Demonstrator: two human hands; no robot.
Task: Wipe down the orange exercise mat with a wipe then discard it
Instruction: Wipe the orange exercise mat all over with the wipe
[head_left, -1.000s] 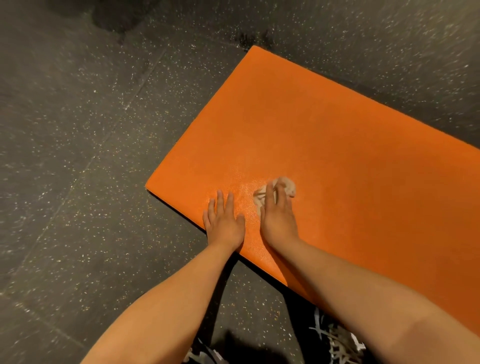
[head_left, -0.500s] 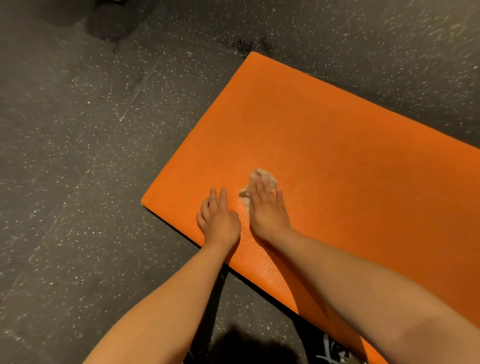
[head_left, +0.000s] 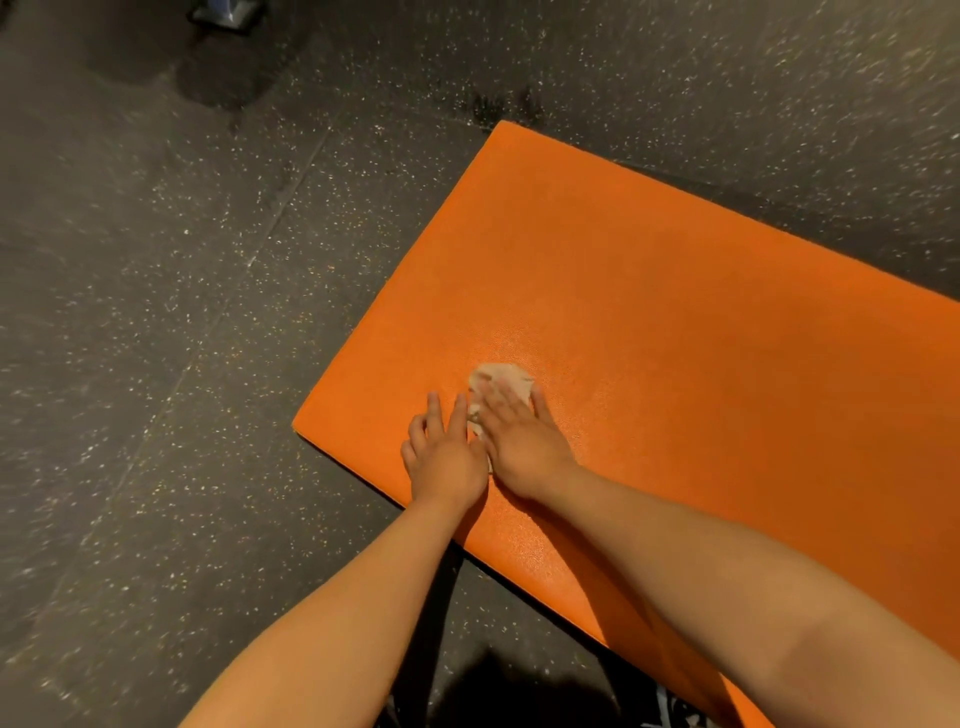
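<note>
The orange exercise mat (head_left: 675, 322) lies flat on the dark speckled floor and runs from its left corner off the right edge of view. A crumpled pale wipe (head_left: 501, 378) sits on the mat near that left end. My right hand (head_left: 519, 436) presses flat on the wipe with straight fingers, covering its near half. My left hand (head_left: 444, 457) rests flat on the mat right beside it, thumb side touching the right hand. Both forearms reach in from the bottom of the view.
Dark speckled rubber floor (head_left: 156, 364) surrounds the mat on the left and far sides. A metal base of some equipment (head_left: 226, 13) shows at the top left edge. Part of a shoe (head_left: 675, 712) peeks out at the bottom, by the mat's near edge.
My right hand has slid the wipe leftward across the mat, closing the gap to my left hand. The left hand has stayed planted near the mat's near edge.
</note>
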